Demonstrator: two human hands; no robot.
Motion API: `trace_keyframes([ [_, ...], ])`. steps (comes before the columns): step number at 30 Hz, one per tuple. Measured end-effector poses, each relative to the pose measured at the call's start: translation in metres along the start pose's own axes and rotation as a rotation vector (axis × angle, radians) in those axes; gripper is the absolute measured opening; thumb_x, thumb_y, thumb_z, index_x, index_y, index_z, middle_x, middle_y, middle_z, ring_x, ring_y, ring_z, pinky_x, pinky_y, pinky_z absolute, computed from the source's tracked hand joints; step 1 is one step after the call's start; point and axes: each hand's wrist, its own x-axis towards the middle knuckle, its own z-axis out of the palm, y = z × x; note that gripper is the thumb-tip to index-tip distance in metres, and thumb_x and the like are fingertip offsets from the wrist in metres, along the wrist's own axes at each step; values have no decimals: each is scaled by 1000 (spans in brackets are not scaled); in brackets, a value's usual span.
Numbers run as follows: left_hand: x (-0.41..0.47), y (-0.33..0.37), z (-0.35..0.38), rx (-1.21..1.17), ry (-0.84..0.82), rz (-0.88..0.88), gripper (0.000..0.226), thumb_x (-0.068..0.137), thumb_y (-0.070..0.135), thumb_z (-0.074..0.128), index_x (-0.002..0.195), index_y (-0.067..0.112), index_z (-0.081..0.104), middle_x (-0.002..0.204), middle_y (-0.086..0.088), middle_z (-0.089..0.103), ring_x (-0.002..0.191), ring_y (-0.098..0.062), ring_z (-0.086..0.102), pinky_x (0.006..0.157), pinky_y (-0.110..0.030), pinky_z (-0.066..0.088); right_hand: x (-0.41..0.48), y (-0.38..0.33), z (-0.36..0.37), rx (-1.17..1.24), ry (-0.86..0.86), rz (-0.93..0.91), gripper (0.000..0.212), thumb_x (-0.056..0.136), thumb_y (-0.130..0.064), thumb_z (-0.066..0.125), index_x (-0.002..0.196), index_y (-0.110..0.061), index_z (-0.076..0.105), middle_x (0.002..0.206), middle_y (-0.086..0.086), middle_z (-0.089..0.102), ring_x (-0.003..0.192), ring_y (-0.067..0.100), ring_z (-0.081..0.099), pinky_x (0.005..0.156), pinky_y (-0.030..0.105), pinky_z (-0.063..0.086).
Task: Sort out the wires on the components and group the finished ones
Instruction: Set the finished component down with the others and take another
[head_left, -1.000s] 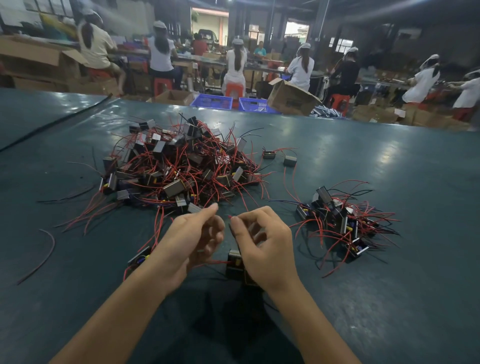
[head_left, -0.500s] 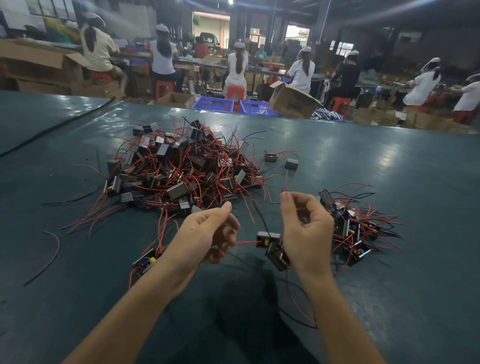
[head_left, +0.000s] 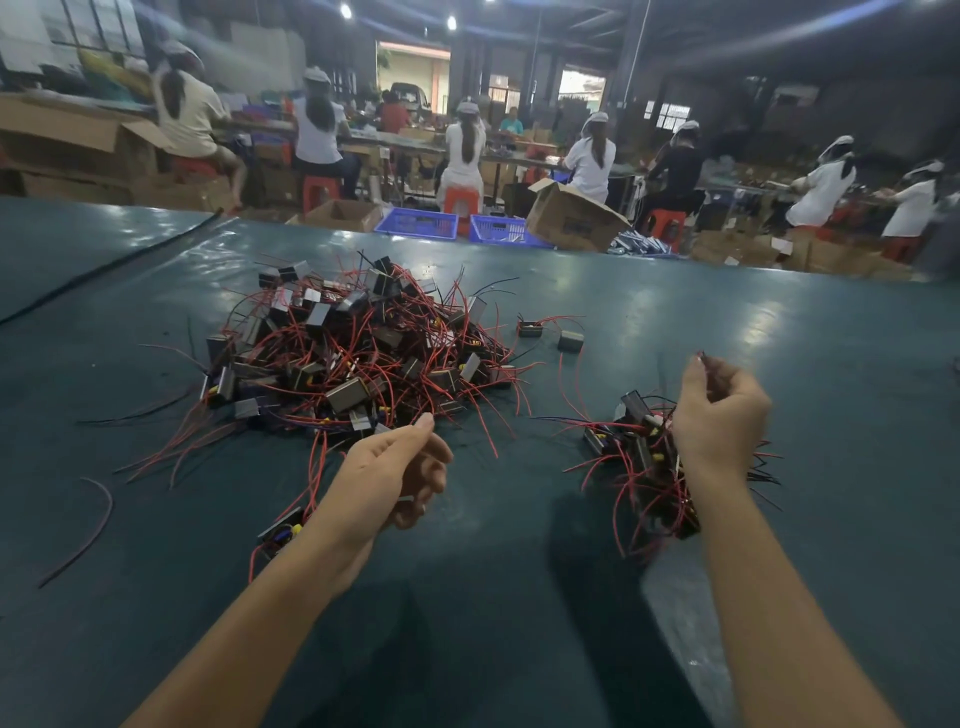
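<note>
No legible text; cardboard box (head_left: 576, 221) print blurred.

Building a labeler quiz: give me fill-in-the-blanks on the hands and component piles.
The right hand pinches ___ wires.
The bigger pile lies to the ___ of the smaller pile.
The left hand holds ___.
Behind the table sit two ___ baskets.
Missing: red; left; nothing; blue.

On the green table (head_left: 779, 364), the right hand (head_left: 719, 415) pinches red wires (head_left: 702, 358) above the small pile (head_left: 636, 457). The left hand (head_left: 395, 473) hangs loosely curled near the big tangled pile (head_left: 353, 353).
</note>
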Motion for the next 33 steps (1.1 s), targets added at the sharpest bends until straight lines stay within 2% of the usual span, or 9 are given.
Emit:
trace_keyframes([
  [2,2,0,-1,-10,15,-25,43,98,41,49,63,21,64,57,0,56,43,-10,44,43,-19,28,-2,12,-2,-81,-37,19,27,97,-27,58,110,-5,65,97,9,69,88,24,66,81,40,55],
  [5,4,-1,-2,-15,27,-49,45,98,41,48,61,22,65,57,0,58,43,-9,45,44,-19,29,-5,19,-5,-129,-64,27,25,97,-26,58,109,-6,66,92,4,67,86,23,65,83,47,56],
  [11,4,-2,-2,-1,28,-49,45,99,41,48,63,21,66,58,0,59,45,-10,46,44,-19,31,-2,16,-5,-140,-55,47,22,94,-23,60,108,-9,68,91,3,67,90,24,66,84,46,56],
  [19,5,-3,-4,8,35,-44,43,100,41,46,67,19,65,58,0,59,45,-10,47,45,-19,31,2,14,-5,-114,-44,-42,22,92,-16,65,110,-4,69,97,6,72,82,15,65,81,31,55],
  [21,5,-3,-4,12,39,-42,43,100,41,46,69,18,65,58,0,59,45,-10,46,44,-18,31,-1,10,-4,-58,-41,-63,21,91,-15,67,108,-4,71,93,4,71,79,16,67,77,28,57],
  [25,5,-3,-3,22,45,-24,42,100,39,45,71,16,64,57,1,59,44,-9,45,41,-17,31,-11,-9,-2,115,-105,-109,17,89,-12,70,105,-9,72,83,2,72,65,6,69,57,12,52],
  [27,5,-4,-2,21,44,-1,41,100,37,47,70,15,63,56,0,58,43,-9,45,39,-17,30,-19,-26,-1,212,-159,-117,15,88,-10,72,102,-12,72,79,-2,71,60,3,68,54,13,51],
  [30,3,-6,0,52,37,85,33,97,31,52,73,13,62,60,-2,59,44,-9,47,38,-17,31,-38,-57,-1,359,-259,-102,13,84,-8,75,94,-16,74,74,-4,73,59,8,69,54,17,53],
  [33,1,-7,3,126,80,229,17,84,33,71,89,17,66,77,1,69,59,-6,59,49,-16,45,-60,-81,0,552,-410,29,13,82,-4,75,90,-14,75,75,2,75,59,14,70,53,23,56],
])
